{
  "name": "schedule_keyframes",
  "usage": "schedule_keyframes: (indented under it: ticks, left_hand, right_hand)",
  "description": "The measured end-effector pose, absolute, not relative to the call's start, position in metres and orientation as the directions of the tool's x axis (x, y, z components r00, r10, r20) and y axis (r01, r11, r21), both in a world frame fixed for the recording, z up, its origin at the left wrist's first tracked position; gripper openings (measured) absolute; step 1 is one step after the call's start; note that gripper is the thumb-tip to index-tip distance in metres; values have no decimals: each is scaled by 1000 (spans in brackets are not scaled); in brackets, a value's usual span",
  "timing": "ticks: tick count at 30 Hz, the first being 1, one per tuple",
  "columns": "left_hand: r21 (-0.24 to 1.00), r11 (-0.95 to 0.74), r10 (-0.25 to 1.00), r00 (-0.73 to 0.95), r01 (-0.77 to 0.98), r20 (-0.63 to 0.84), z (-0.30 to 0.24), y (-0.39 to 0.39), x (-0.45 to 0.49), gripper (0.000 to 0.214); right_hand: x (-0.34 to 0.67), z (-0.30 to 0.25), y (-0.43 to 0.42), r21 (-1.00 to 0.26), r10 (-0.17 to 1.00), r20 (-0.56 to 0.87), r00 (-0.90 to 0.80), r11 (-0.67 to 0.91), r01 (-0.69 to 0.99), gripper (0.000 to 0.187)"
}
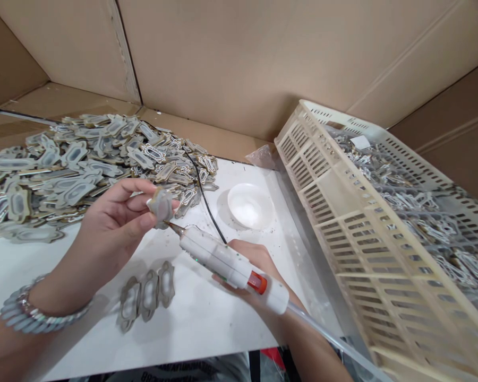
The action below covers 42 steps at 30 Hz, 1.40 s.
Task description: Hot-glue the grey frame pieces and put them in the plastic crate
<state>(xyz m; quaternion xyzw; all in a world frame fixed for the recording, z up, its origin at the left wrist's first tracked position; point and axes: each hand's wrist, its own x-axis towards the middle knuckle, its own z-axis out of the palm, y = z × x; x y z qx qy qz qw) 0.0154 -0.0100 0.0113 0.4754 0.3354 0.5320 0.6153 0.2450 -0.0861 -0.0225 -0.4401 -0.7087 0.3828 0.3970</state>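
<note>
Between thumb and fingers, my left hand (121,228) pinches a small grey plate with a scalloped outline (163,206), tilted above the white table. My right hand (255,257) is wrapped round a white hot glue gun (219,258), its fingers partly hidden behind the body. The gun's metal nozzle is at the plate's lower edge; whether it touches cannot be made out. A clear glue stick (326,334) runs out of the gun's back end. Below the hands, three similar plates (149,295) lie side by side on the table.
A large heap of such plates (75,164) covers the left back. A black cable (207,204) crosses the table (199,334) near a white bowl (250,206). At right stands a cream slotted crate (342,239) holding bagged parts. Cardboard walls (231,63) enclose the back and sides.
</note>
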Motion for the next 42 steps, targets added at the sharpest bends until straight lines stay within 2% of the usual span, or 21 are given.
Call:
schedule_keyframes:
  ticks: [12, 24, 30, 35, 37, 39, 42]
  left_hand:
    - [941, -6, 977, 197, -337, 77, 13, -10, 16, 40]
    - [934, -14, 980, 179, -358, 83, 8, -9, 11, 44]
    - [941, 7, 986, 162, -337, 50, 10, -9, 10, 46]
    - [951, -16, 996, 80, -310, 43, 14, -6, 11, 52]
    - [962, -78, 994, 52, -264, 95, 14, -2, 9, 54]
    - [971, -194, 980, 17, -137, 199, 10, 5, 5, 53]
    - [915, -317, 945, 0, 251, 327, -4, 17, -2, 50]
  right_hand:
    - [245, -23, -86, -896, 922, 243, -302, 333, 293, 33]
    - [246, -25, -85, -873, 918, 243, -313, 347, 343, 22]
    - [246, -21, -85, -897, 957, 133, -258, 227, 379, 24]
    - [247, -16, -83, -896, 972, 105, -208, 183, 404, 24]
    - [247, -14, -83, -918, 985, 68, -156, 123, 376, 23]
    - [246, -14, -83, -942, 996, 34, -87, 61, 330, 23]
    - [248, -13, -83, -950, 1000, -3, -18, 3, 313, 30]
